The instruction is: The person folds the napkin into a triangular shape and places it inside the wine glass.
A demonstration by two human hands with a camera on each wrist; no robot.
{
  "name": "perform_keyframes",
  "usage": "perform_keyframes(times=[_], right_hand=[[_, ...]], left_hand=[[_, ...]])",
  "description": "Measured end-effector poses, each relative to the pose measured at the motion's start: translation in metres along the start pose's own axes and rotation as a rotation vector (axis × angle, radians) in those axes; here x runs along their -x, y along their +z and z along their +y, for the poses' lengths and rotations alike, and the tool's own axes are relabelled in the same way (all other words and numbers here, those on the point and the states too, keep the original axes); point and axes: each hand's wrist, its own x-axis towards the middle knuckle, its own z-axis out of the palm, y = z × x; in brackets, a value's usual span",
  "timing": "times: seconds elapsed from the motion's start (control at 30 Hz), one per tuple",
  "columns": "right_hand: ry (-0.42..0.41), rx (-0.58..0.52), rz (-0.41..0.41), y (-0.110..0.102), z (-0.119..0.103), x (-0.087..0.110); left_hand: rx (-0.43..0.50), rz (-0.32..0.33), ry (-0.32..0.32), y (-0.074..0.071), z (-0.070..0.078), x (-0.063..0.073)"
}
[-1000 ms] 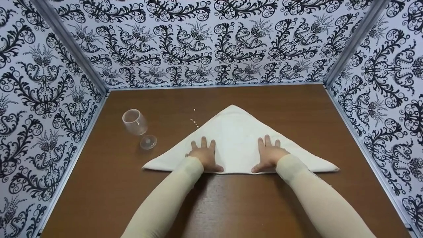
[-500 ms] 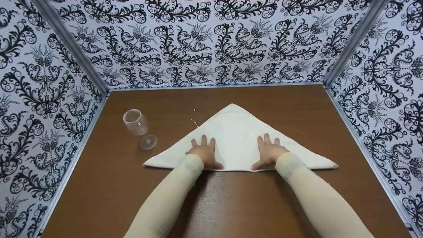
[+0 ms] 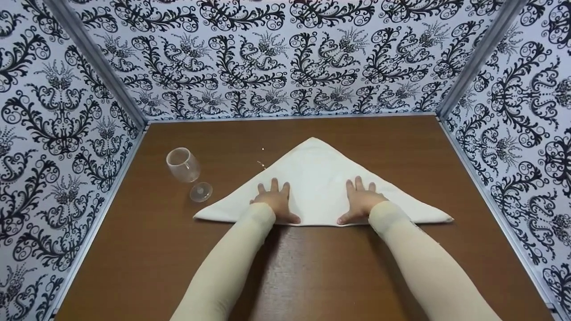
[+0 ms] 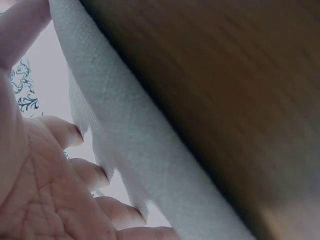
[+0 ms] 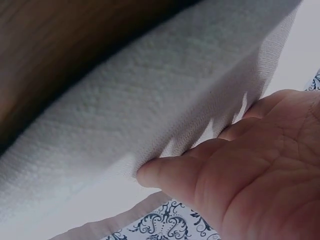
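Note:
A white cloth napkin, folded into a triangle, lies on the brown table with its point toward the back wall and its long fold toward the person. On its left half rests my left hand, fingers spread and fingertips touching the cloth; the thumb lies along the front fold. My right hand mirrors it on the right half. Both wrist views show straight fingers meeting the fabric, with the palm of the left hand and of the right hand raised above it.
An upright clear stemmed glass stands left of the napkin. Small white specks lie on the table behind the napkin's left edge. Black-and-white patterned walls enclose the back and both sides.
Both hands have slid slightly forward, away from the person, and the napkin has moved with them toward the back wall. The glass has stayed in place.

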Motion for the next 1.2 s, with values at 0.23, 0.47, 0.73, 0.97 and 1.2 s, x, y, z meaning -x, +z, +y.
perform_keyframes(times=[0.23,0.47,0.73,0.97,1.2], right_hand=[[0.003,0.001,0.005,-0.001,0.000,-0.003],[0.002,-0.015,0.003,-0.003,0.000,-0.005],[0.007,-0.022,0.003,-0.003,0.002,-0.010],[-0.003,-0.020,0.014,-0.003,0.004,-0.013],[-0.008,-0.031,-0.001,-0.005,0.006,-0.014]], left_hand=[[0.009,-0.002,-0.007,-0.002,-0.001,-0.005],[0.027,-0.002,-0.007,-0.011,0.001,0.003],[0.041,0.014,-0.004,-0.016,0.003,0.011],[0.031,0.019,-0.006,-0.018,0.003,0.008],[0.000,-0.011,-0.012,-0.019,0.004,0.000]])
